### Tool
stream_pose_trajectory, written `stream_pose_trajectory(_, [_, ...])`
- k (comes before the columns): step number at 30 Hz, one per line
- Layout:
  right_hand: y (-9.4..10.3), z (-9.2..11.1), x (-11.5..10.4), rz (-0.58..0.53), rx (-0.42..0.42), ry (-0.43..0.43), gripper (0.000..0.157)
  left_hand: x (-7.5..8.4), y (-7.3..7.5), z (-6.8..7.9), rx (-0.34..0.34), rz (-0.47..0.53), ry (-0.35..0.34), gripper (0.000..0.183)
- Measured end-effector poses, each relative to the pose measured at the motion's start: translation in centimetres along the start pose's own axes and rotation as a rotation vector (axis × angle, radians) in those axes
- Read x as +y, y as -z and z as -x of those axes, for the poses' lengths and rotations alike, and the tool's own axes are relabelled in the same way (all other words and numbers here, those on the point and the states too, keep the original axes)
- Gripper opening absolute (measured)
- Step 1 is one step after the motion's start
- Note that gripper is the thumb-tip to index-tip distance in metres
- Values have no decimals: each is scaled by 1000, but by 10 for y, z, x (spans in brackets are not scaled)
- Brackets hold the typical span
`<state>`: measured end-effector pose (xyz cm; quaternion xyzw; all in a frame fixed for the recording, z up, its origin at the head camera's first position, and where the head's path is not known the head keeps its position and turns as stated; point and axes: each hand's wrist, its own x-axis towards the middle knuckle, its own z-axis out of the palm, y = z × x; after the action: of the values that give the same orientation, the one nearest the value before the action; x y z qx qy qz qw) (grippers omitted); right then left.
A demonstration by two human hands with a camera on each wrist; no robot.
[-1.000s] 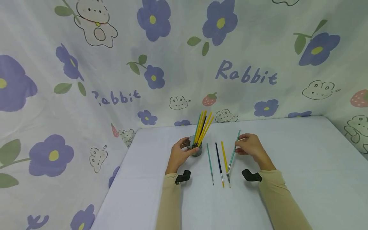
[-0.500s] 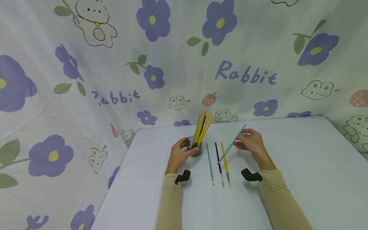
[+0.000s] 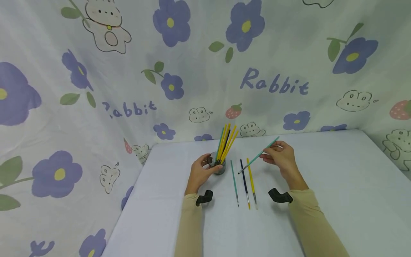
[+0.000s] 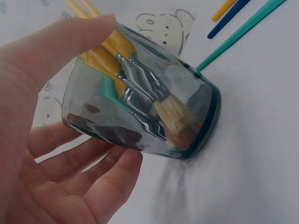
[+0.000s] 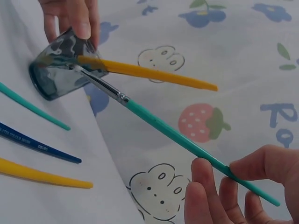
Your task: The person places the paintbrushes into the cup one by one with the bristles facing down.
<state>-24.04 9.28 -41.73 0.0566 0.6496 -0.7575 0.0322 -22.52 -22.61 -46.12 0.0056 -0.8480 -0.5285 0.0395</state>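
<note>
My left hand (image 3: 200,175) grips a tinted clear glass (image 4: 205,116), thumb on one side near the rim and fingers on the other. Inside it several paintbrushes (image 3: 227,144), mostly yellow with one green and one dark blue, stand bristles down. Between thumb and fingertips my right hand (image 3: 280,159) pinches a green paintbrush (image 5: 173,132) by its handle, to the right of the glass. That brush slants down to the left, its bristle end pointing toward the glass and above the brushes lying on the table.
A green paintbrush (image 3: 234,183), a dark blue paintbrush (image 3: 245,182) and a yellow paintbrush (image 3: 252,182) lie side by side between my hands on the white table (image 3: 154,214). Behind the table hangs a patterned curtain (image 3: 205,71).
My right hand has tilted the green paintbrush flatter, and its bristle end has swung left and up from above the yellow brush toward the glass. The left hand and glass have stayed put.
</note>
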Motion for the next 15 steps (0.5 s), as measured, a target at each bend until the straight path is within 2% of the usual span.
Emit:
stream_pose_trajectory(5, [-6,0,-2,-19,30,41,20,-2,-1,0,-3,7,3,82])
stream_pose_trajectory(15, [-34,-1,-22,-24,38,116,22,0,0,1,3,6,-3,80])
